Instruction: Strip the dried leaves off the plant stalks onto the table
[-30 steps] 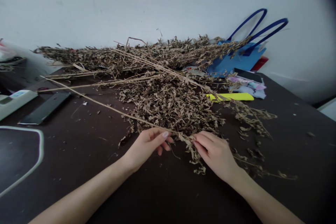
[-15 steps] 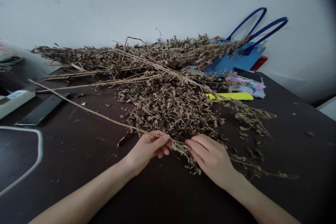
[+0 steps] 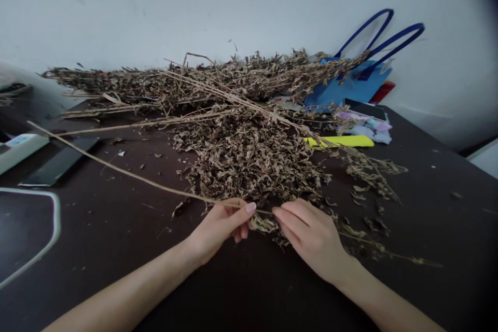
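Between thumb and fingers, my left hand (image 3: 225, 223) pinches a long dried plant stem (image 3: 128, 172), whose bare part reaches out to the far left. My right hand (image 3: 307, 233) is closed around the same stem a little to the right, fingertips pressed together. A few pale dried leaves (image 3: 264, 224) hang at the stem between the two hands. Past my right hand, the leafy stem end (image 3: 369, 243) stretches over the table to the right. Just beyond both hands lies a loose heap of dried leaves (image 3: 252, 158).
Long dried plant stalks (image 3: 187, 88) are piled along the wall. A blue bag (image 3: 334, 91) stands back right, near a yellow strip-like object (image 3: 346, 141) and a crumpled lilac cloth (image 3: 369, 128). At left lie a dark phone (image 3: 58, 163), a white power strip (image 3: 23, 149) and a white cable (image 3: 57, 218).
The stem's far end has shifted left and slightly down. The leaves hanging between my hands look fewer and sit lower at my left fingers. Both hands stay nearly in place.
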Available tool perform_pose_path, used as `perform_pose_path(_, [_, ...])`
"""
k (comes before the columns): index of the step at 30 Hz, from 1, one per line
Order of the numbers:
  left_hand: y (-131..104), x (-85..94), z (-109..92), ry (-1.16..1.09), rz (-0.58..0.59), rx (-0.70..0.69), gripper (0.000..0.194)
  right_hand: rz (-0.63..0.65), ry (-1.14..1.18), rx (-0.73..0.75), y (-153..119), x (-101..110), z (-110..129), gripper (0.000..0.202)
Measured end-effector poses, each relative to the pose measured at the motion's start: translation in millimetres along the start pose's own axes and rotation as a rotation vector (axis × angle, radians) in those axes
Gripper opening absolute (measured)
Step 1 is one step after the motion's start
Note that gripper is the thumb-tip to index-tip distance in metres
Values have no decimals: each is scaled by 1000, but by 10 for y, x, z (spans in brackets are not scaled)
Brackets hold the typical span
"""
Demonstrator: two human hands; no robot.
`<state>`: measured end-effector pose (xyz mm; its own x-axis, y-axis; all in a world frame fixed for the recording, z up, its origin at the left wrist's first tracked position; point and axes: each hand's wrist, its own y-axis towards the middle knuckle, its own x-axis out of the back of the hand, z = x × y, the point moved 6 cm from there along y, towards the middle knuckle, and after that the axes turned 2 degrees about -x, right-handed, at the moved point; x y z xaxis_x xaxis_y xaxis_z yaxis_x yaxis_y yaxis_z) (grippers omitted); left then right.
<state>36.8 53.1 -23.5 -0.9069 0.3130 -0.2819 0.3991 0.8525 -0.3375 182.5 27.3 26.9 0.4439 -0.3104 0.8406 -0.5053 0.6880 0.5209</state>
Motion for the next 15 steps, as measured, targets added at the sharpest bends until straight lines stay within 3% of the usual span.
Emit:
perform_pose_path(9, [9,24,3,26,11,18,29,39,40,-35,24,-49,7,20])
perform_pose_path(15, [0,29,-66,129,21,-42,26,47,65,-40,35,-64,5,21])
